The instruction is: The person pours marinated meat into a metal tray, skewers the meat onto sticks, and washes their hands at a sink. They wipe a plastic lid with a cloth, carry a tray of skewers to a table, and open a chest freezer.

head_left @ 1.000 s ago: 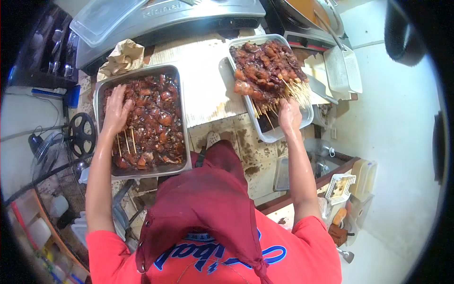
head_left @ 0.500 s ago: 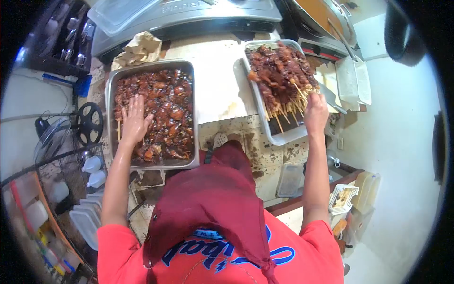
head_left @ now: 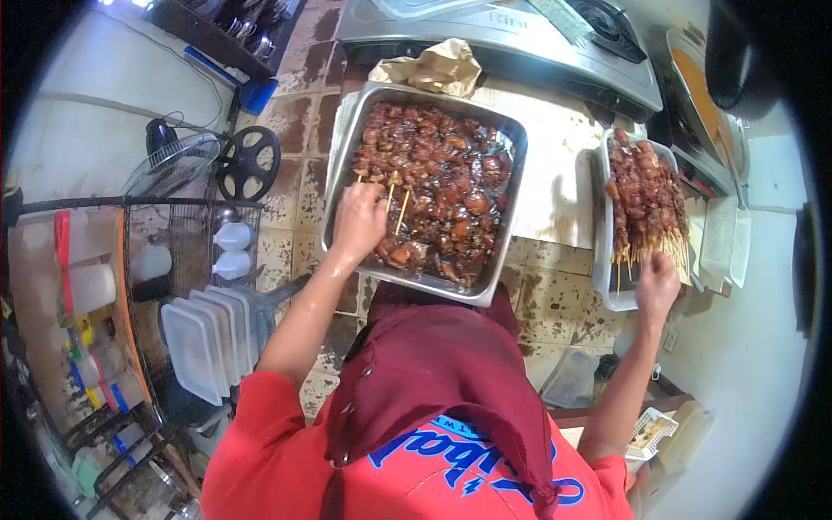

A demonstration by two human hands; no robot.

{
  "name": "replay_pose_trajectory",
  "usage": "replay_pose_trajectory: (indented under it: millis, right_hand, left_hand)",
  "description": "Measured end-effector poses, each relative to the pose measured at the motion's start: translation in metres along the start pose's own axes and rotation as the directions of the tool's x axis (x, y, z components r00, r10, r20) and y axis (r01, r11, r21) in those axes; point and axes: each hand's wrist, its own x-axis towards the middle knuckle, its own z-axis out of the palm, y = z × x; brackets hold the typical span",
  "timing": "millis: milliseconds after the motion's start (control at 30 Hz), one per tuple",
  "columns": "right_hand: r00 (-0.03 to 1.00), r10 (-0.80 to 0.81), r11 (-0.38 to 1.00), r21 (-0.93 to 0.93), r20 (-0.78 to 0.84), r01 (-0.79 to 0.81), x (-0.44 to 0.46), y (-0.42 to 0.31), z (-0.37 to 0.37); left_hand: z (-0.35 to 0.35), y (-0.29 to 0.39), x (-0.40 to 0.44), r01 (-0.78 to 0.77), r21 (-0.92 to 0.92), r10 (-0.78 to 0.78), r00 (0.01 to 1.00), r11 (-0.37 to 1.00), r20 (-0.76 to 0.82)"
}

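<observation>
Rectangular steel tray [head_left: 433, 289], eight o'clock: left hand [head_left: 360, 224] shifting onto pale sticks [head_left: 404, 212], fingers curling; hold unclear.
White plastic tub [head_left: 617, 303], five o'clock: right hand [head_left: 659, 286] curling beside glazed-brown skewers [head_left: 650, 195]; pinch unclear.

Silver stove [head_left: 520, 42]: "Rinn" legible in raised-looking lettering on the front, the rest lost in glare. Red shirt [head_left: 260, 438]: blue script, "ibal" made out (a lightning bolt sits beneath it); other big letters unclear. Above the script, a small light-blue patch [head_left: 452, 425], "TW" legible, part hidden by the apron [head_left: 433, 347].
</observation>
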Motion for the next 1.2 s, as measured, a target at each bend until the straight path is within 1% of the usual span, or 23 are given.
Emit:
replay_pose_trajectory:
  millis: [33, 100, 133, 167, 200, 233, 267, 300, 333, 400, 500, 533, 633, 667, 767, 800, 900, 933, 1033, 1067, 1133, 1167, 1200]
  right_hand:
    - [0.999, 0.02, 0.991, 0.134, 0.031, -0.024, -0.012, -0.019, 0.005]
    - [0.982, 0.055, 0.9, 0.416, 0.183, -0.128, -0.037, -0.063, 0.036]
    - [0.953, 0.115, 0.83, 0.5, 0.28, -0.246, -0.048, -0.096, 0.049]
    - [0.912, 0.161, 0.741, 0.564, 0.378, -0.364, -0.058, -0.13, 0.065]
    - [0.906, 0.167, 0.714, 0.586, 0.388, -0.383, -0.067, -0.154, 0.087]
    - [0.925, 0.139, 0.649, 0.673, 0.355, -0.355, -0.077, -0.174, 0.116]
    - [0.864, 0.214, 0.566, 0.664, 0.455, -0.489, -0.082, -0.196, 0.134]
    - [0.906, 0.18, 0.655, 0.64, 0.383, -0.401, -0.086, -0.211, 0.152]
    - [0.936, 0.164, 0.756, 0.57, 0.313, -0.323, -0.088, -0.22, 0.169]
    - [0.926, 0.176, 0.782, 0.524, 0.333, -0.338, -0.089, -0.244, 0.183]
    - [0.913, 0.098, 0.828, 0.477, 0.397, -0.296, -0.09, -0.247, 0.201]
    - [0.901, 0.068, 0.846, 0.454, 0.429, -0.28, -0.09, -0.246, 0.204]
    - [0.897, 0.084, 0.849, 0.441, 0.434, -0.292, -0.093, -0.246, 0.195]
    - [0.923, 0.128, 0.816, 0.49, 0.364, -0.306, -0.095, -0.249, 0.19]
    - [0.962, 0.067, 0.841, 0.505, 0.264, -0.197, -0.092, -0.246, 0.196]
    - [0.951, 0.096, 0.831, 0.502, 0.293, -0.238, -0.089, -0.251, 0.195]
    - [0.948, 0.007, 0.92, 0.369, 0.32, -0.131, -0.078, -0.248, 0.211]
    - [0.939, 0.018, 0.917, 0.37, 0.342, -0.152, -0.075, -0.249, 0.212]
    - [0.94, -0.005, 0.948, 0.3, 0.342, -0.105, -0.077, -0.249, 0.206]
    - [0.936, -0.024, 0.956, 0.283, 0.351, -0.082, -0.078, -0.249, 0.206]
    - [0.929, -0.057, 0.968, 0.247, 0.365, -0.037, -0.077, -0.248, 0.205]
    - [0.931, -0.121, 0.97, 0.24, 0.344, 0.037, -0.078, -0.242, 0.215]
    - [0.907, -0.121, 0.973, 0.231, 0.404, 0.026, -0.075, -0.244, 0.21]
  left_hand:
    - [-0.006, 0.009, -0.001, 0.011, -0.011, -0.011, 0.999, 1.0, 0.046]
    - [0.004, 0.008, -0.004, 0.084, -0.252, -0.038, 0.982, 0.964, 0.184]
    - [0.002, 0.021, -0.004, 0.235, -0.404, -0.111, 0.945, 0.884, 0.308]
    - [0.0, 0.033, -0.002, 0.389, -0.52, -0.152, 0.885, 0.76, 0.44]
    - [0.011, 0.029, -0.004, 0.424, -0.601, -0.082, 0.855, 0.677, 0.511]
    - [0.008, 0.037, 0.0, 0.583, -0.549, -0.115, 0.742, 0.599, 0.661]
    - [0.003, 0.049, 0.003, 0.612, -0.584, -0.114, 0.736, 0.534, 0.667]
    - [0.001, 0.057, 0.006, 0.636, -0.614, -0.113, 0.732, 0.466, 0.672]
    - [0.006, 0.057, 0.008, 0.627, -0.62, -0.119, 0.742, 0.471, 0.66]
    - [0.024, 0.046, 0.013, 0.611, -0.63, -0.133, 0.76, 0.48, 0.636]
    - [0.062, 0.013, 0.011, 0.376, -0.634, -0.119, 0.905, 0.676, 0.409]
    - [0.065, 0.011, 0.012, 0.467, -0.664, -0.201, 0.876, 0.583, 0.439]
    - [0.057, 0.008, 0.018, 0.54, -0.524, -0.232, 0.808, 0.659, 0.541]
    - [0.062, 0.004, 0.018, 0.472, -0.53, -0.196, 0.847, 0.705, 0.495]
    - [0.051, 0.014, 0.018, 0.423, -0.5, -0.203, 0.877, 0.755, 0.435]
    - [0.05, 0.015, 0.017, 0.394, -0.486, -0.19, 0.889, 0.78, 0.416]
    - [0.045, 0.018, 0.02, 0.585, -0.374, -0.309, 0.752, 0.72, 0.582]
    - [0.062, 0.007, 0.018, 0.394, -0.375, -0.22, 0.877, 0.839, 0.428]
    - [0.075, 0.003, 0.017, 0.304, -0.328, -0.185, 0.92, 0.895, 0.346]
    - [0.074, 0.007, 0.019, 0.338, -0.346, -0.201, 0.905, 0.875, 0.376]
    - [0.066, 0.014, 0.019, 0.205, -0.278, -0.115, 0.944, 0.938, 0.309]
    - [0.061, 0.017, 0.019, 0.132, -0.242, -0.062, 0.959, 0.961, 0.278]
    - [0.055, 0.019, 0.023, 0.122, -0.193, -0.056, 0.947, 0.974, 0.317]
